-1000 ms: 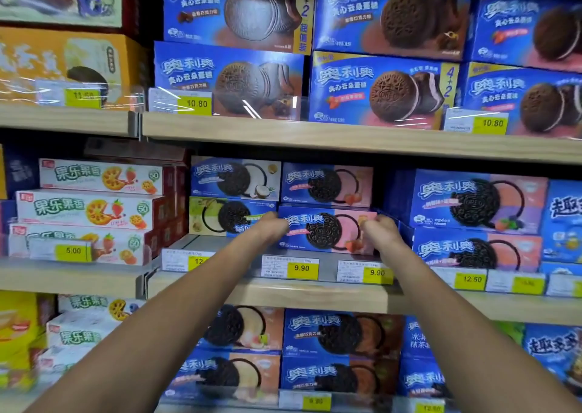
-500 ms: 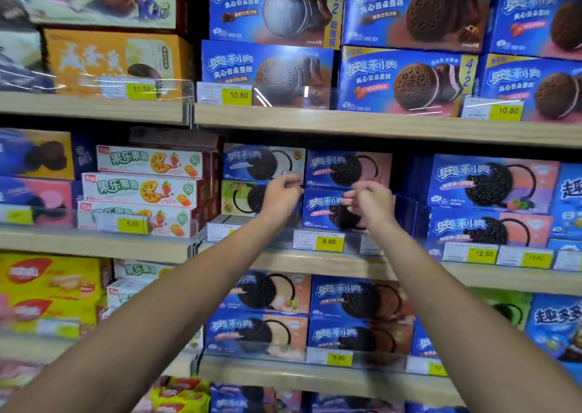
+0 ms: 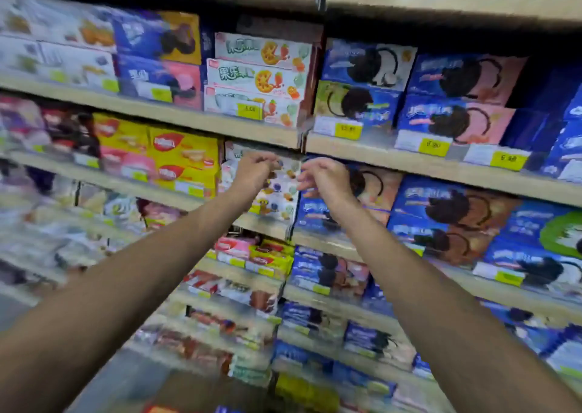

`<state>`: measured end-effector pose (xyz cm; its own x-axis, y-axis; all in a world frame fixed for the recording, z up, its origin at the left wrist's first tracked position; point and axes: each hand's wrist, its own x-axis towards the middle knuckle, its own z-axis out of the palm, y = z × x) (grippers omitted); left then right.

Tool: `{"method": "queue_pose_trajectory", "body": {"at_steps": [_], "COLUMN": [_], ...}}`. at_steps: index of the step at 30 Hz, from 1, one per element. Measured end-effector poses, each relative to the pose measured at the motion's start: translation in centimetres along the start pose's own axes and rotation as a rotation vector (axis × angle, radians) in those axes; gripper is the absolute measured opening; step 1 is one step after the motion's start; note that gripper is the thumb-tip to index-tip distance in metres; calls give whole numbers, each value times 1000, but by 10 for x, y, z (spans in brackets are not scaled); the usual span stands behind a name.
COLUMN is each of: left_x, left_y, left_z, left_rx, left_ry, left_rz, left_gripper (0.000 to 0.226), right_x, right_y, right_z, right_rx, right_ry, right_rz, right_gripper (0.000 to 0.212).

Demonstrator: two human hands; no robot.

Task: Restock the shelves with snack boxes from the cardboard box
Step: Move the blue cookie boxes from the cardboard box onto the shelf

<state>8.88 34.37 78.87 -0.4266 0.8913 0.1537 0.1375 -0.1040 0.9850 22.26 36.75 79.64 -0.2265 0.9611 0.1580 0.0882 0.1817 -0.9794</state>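
Note:
Both my arms reach toward the snack shelves. My left hand (image 3: 254, 170) and my right hand (image 3: 325, 179) hover side by side in front of a white biscuit box (image 3: 277, 192), fingers loosely curled, holding nothing that I can see. Up and to the right, two blue-and-pink cookie boxes (image 3: 456, 119) are stacked on a wooden shelf (image 3: 409, 160), well above both hands. The picture is blurred by motion. I cannot make out the cardboard box for certain.
Shelves full of boxes fill the view: white fruit-biscuit boxes (image 3: 255, 79) up top, yellow boxes (image 3: 185, 157) at left, blue cookie boxes (image 3: 447, 217) at right. Yellow price tags line the shelf edges. A blurred brown surface (image 3: 189, 393) lies at the bottom.
Both hands have come off the blue-and-pink cookie box on the shelf and dropped lower. The view has swung down and left, so the shelves appear higher and tilted.

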Motion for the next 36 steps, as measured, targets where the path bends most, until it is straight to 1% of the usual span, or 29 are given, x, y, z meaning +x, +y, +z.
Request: {"method": "queue_pose_trajectory", "body": {"at_steps": [5,7,8,10,12,13,16,17,18,20,21,22,23,24,25,26,27,29,31,32,34,36], "left_x": [-32,-46,-55,-65,-81,-91,-119,-134,-144,-171,-180,-191,-202,-211,-220,-227,-233,-244,-255,-258,-266,-273], "left_y": [-114,-152,-180,-225,-266,-287,-366,-405,-417,-458,-474,-492,-513,-527,-550,-568,-587,-623,-659,-670,-697,-713], "left_z": [-50,-60,-66,-76,-84,-88,-95,-99,-100,-99,-97,-94,-90,-85,-80,-75,-70,-61,-52,-50,-43,-37], "left_rx": [82,121,125,155,169,173,196,183,192,174,183,197,214,219,230,251,265,362,428,434,433,460], "left_ry": [7,-11,-9,6,25,25,-5,-18,-10,4,12,-3,-5,-8,-18,-46,-58,-106,-187,-225,-253,-272], "left_rz": [-256,-347,-414,-508,-591,-641,-794,-843,-853,-946,-988,-1014,-1050,-1066,-1077,-1071,-1071,-1074,-1124,-1121,-1114,-1105], "left_gripper": [19,13,12,22,30,29,13,16,24,36,36,31,19,10,27,36,41,43,47,49,53,56], "right_x": [-32,-44,-50,-60,-74,-83,-104,-114,-120,-136,-141,-149,-157,-164,-169,-174,-179,-188,-195,-197,-202,-208], "right_y": [91,124,152,197,241,262,334,364,374,414,433,460,485,503,522,545,567,605,644,657,684,707], "right_z": [62,73,83,97,106,110,126,131,131,137,140,146,149,151,153,156,159,160,163,163,168,172], "right_rx": [-177,-247,-266,-313,-330,-341,-373,-388,-398,-409,-424,-452,-477,-510,-544,-563,-568,-585,-564,-544,-533,-546], "right_ry": [-184,-199,-228,-262,-295,-317,-371,-402,-392,-422,-443,-489,-523,-557,-589,-608,-629,-681,-702,-696,-680,-701], "right_rz": [168,243,298,401,529,593,761,818,836,912,941,974,999,1012,1029,1041,1065,1120,1187,1205,1250,1255], "right_gripper": [18,19,17,13,14,16,22,22,22,23,24,25,26,27,28,28,29,27,17,19,33,33]}}
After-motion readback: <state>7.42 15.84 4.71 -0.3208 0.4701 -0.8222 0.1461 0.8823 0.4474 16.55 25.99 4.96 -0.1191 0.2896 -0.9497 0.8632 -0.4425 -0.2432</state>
